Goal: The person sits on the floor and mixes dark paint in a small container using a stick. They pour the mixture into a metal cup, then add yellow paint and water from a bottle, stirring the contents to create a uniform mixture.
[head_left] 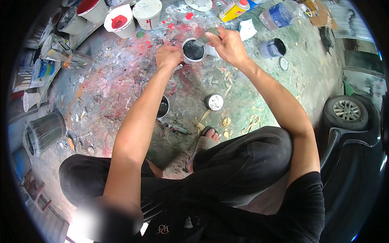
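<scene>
In front of me is a small white tub (187,60) with dark grey paint (193,49) inside. My left hand (169,56) is closed at the tub's left rim, its fingertips mostly hidden from me. With my right hand (227,45) I grip a putty knife (201,41), its blade slanting down into the paint at the tub's right side. Nearer to me, an open can of black paint (163,107) shows partly behind my left forearm. A small round can with a white-smeared lid (214,102) stands to its right.
Paint buckets (146,16) line the far left, one with red paint (118,22). Far right are a yellow can (234,11), a clear plastic jug (279,16) and a tipped tin (273,48). A dark bucket (45,131) lies left; a wheel (344,111) stands right.
</scene>
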`<state>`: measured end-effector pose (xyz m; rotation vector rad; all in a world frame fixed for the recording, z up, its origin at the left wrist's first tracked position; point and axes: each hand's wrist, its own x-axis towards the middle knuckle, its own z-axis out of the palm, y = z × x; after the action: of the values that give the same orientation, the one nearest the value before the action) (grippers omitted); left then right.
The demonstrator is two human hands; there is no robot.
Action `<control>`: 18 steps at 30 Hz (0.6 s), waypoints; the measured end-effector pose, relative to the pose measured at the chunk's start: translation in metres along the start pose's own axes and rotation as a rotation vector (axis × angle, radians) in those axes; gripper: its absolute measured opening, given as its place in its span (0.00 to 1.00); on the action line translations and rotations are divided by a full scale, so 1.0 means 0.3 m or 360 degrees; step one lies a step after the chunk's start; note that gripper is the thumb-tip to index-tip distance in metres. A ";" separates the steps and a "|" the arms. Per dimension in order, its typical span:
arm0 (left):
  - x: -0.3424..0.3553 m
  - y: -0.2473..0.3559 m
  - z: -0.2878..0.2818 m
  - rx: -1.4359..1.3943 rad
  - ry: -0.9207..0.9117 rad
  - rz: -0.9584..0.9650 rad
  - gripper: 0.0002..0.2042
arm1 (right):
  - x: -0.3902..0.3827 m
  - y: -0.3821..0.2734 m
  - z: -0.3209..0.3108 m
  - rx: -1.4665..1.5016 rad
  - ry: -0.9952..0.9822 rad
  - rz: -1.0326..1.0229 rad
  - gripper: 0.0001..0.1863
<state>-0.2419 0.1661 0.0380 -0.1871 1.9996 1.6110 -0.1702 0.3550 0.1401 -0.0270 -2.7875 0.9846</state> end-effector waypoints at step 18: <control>-0.001 0.012 -0.017 -0.0033 -0.0001 -0.0021 0.07 | -0.009 -0.006 0.021 -0.0145 -0.0177 0.0051 0.21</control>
<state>-0.2450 0.1622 0.0420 -0.2069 1.9780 1.6240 -0.1686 0.3494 0.1360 -0.0302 -2.9407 0.8918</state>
